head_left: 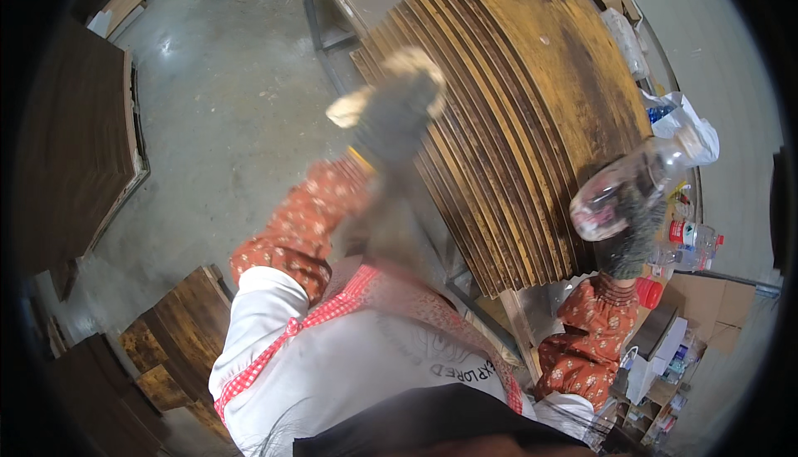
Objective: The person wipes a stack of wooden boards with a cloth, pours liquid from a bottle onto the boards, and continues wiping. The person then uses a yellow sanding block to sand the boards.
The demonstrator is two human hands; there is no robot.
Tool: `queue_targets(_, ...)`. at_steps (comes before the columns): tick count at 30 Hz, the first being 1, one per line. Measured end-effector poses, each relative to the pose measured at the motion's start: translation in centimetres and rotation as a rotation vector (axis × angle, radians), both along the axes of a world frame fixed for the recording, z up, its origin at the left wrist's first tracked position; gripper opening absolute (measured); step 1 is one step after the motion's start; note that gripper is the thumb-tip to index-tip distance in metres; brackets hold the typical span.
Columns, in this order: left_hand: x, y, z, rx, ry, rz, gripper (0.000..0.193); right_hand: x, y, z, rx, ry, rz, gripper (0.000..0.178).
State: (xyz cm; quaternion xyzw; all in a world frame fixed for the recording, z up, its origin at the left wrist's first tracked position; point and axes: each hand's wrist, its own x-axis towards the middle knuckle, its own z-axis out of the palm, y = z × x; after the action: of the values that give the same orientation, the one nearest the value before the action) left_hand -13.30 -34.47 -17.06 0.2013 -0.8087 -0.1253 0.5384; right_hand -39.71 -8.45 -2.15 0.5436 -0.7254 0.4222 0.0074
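Clear plastic bottle (pixel 619 187) held in the gloved right hand (pixel 629 237), brown cardboard box (pixel 706 303) at right, small clear bottles with red caps (pixel 694 234) above it, white plastic bag (pixel 686 125) by the boards

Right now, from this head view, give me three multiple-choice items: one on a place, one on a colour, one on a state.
1. Where is the fanned stack of wooden boards?
A. On the floor at the left edge
B. Ahead of the person, between the two hands
C. Behind the cardboard box

2. What colour are the patterned sleeves?
A. Blue
B. Green
C. Orange-red

3. What is the right hand doing?
A. Holding a clear plastic bottle
B. Hanging empty
C. Resting flat on the floor

B: the boards lean straight ahead. C: both forearms show it. A: the gloved hand grips the bottle.
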Motion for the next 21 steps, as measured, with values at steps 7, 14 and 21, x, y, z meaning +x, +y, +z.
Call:
queue_targets(7, 1.3, -6.1, 2.8, -0.078, -0.465, 0.205, 0.036, -4.8, 0.8, -0.1, -0.060, 0.469, -0.292, 0.037)
queue_targets(14, 0.5, 5.0, 0.1, -0.411, -0.991, 0.375, 0.032, -4.8, 2.0, -1.9, -0.077, 0.535, -0.303, 0.044)
queue_targets(21, 1.6, -2.8, 2.5, -0.165, -0.506, 0.114, 0.055, -4.9, 2.2, -2.8, -0.429, -0.577, -0.128, 0.040)
